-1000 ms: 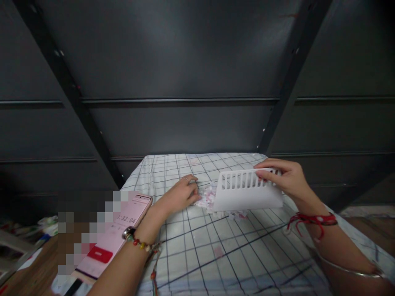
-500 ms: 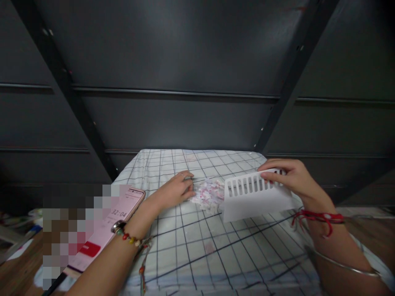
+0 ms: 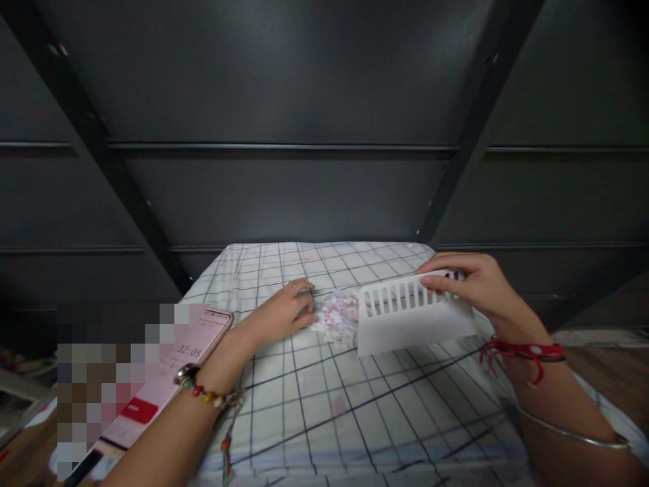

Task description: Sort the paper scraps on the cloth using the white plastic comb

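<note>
A white plastic basket (image 3: 413, 331) with a row of slots along its upper part rests tilted on the checked cloth. The fingers and thumb of my right hand (image 3: 474, 281) are closed on its slotted upper edge. Against the basket's left side lies a heap of small white and pink pieces (image 3: 335, 318), too small to make out exactly. My left hand (image 3: 286, 312) rests on the cloth at the heap's left edge, fingers apart and slightly bent, holding nothing. The basket's inside is hidden from view.
A white cloth with dark grid lines (image 3: 284, 433) covers the table. A pink phone (image 3: 167, 379) showing a timer stands at the left, close to my left forearm. Dark panels with metal beams (image 3: 284, 196) rise behind the table.
The basket and my right hand have shifted slightly left, closer over the heap. My left hand stays about where it was. The view has moved slightly.
</note>
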Tool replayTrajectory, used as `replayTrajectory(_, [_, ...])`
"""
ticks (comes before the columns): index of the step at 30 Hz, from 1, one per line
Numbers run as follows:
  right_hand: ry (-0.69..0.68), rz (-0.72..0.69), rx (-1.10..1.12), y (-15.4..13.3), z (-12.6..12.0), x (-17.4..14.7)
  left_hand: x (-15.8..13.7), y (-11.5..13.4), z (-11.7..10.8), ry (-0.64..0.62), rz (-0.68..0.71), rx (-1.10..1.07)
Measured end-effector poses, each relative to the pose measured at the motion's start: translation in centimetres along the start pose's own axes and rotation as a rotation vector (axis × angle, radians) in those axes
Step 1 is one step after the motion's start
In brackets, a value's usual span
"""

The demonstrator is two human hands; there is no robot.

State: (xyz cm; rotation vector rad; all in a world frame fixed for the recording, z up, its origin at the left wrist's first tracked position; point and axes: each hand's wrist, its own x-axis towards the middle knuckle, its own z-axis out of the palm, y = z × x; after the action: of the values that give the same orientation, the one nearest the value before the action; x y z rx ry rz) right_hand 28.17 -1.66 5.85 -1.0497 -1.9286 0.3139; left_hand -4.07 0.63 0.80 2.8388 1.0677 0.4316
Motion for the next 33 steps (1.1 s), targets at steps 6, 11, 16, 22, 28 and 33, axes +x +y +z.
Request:
replayTrajectory(6, [0.033, -0.042, 0.02, -0.5, 0.6, 0.0, 0.0, 0.2, -0.2, -0.036, -0.034, 0.012])
replayTrajectory(11, [0.034, -0.016, 0.022, -0.8, 0.9, 0.1, -0.1, 0.2, -0.2, -0.027, -0.038, 0.011])
replayTrajectory(16, [-0.052, -0.062, 0.08, -1.3, 1.5, 0.0, -0.1, 0.3, -0.4, -0.028, -0.045, 0.001])
replayTrajectory(22, [0.079, -0.026, 0.068, -0.8, 0.5, -0.2, 0.0, 0.2, -0.3, -0.021, -0.029, -0.007])
replayTrajectory(28, [-0.093, -0.035, 0.065, -1.6, 1.5, 0.0, 0.0, 0.2, -0.2, -0.019, -0.02, -0.006])
replayTrajectory(33, [0.099, -0.01, 0.072, -1.1, 1.8, -0.2, 0.0, 0.4, -0.4, -0.022, -0.027, -0.018])
